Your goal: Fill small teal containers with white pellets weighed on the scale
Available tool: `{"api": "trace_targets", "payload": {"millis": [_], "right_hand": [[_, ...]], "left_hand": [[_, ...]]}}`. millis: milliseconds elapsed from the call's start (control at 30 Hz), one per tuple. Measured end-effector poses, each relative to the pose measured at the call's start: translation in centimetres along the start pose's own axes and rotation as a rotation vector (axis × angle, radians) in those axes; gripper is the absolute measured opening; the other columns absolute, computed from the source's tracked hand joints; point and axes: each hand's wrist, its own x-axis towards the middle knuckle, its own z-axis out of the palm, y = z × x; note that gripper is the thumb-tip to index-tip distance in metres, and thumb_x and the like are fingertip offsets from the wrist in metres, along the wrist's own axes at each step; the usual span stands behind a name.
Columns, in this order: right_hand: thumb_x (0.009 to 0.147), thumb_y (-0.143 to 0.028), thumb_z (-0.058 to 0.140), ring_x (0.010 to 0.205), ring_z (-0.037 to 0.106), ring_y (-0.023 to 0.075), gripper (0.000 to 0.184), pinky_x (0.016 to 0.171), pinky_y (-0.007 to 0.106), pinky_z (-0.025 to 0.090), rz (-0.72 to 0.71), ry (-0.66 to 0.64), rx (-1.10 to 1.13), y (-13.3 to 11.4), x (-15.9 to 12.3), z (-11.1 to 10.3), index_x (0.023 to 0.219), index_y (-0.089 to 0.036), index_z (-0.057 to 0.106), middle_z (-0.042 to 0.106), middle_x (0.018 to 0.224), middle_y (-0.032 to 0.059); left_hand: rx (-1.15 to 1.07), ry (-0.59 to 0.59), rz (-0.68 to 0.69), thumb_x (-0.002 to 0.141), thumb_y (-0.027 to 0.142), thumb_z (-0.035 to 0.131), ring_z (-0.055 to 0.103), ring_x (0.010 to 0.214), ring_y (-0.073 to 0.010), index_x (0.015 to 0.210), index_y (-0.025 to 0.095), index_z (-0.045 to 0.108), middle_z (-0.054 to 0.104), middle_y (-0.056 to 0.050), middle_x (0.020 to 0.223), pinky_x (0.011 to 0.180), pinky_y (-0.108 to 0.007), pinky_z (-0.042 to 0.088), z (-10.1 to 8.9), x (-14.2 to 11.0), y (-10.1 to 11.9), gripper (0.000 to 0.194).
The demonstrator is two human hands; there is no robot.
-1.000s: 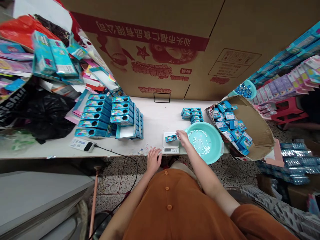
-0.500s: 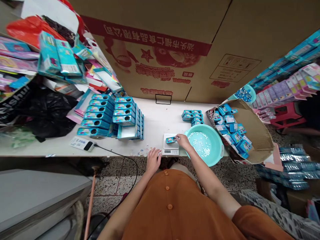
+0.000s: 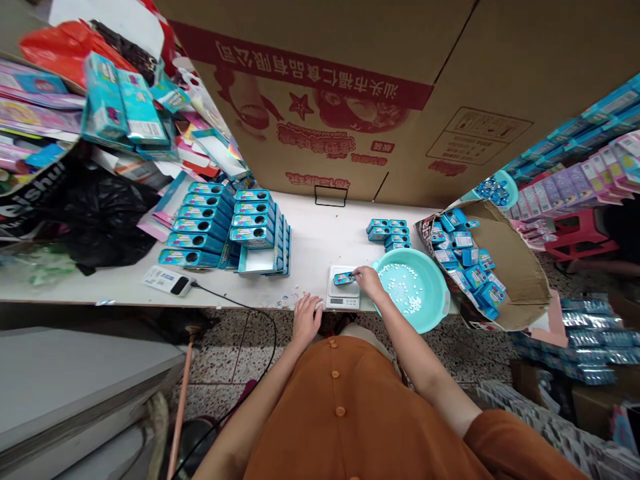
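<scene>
the small blue rectangular tin is pinched by the right hand on the white digital scale; it is best centred; the left hand is rested spread on the table edge

The right hand has moved a little closer over the small blue tin on the scale; its fingers now touch it.

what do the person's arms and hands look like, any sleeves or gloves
Both hands are bare: no gloves, and no rings or watch that can be made out at this size. The left hand and right hand come from forearms that are uncovered down to the wrists. The only clothing in view is a rust-orange garment with a row of matching round buttons down the front.
</scene>
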Motion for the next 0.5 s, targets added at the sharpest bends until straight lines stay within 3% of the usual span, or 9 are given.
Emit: {"api": "trace_targets", "payload": {"millis": [500], "right_hand": [[0.079,-0.007,0.052,0.096,0.062,0.0191,0.027,0.090,0.027,0.043,0.000,0.010,0.052,-0.18,-0.50,-0.51,0.095,-0.016,0.072,0.069,0.103,0.0088]], "left_hand": [[-0.001,-0.014,-0.007,0.096,0.028,0.036,0.045,0.121,-0.0313,0.108,0.019,0.059,0.061,-0.010,0.113,0.104,-0.052,0.035,0.06,-0.19,0.14,0.028]]}}
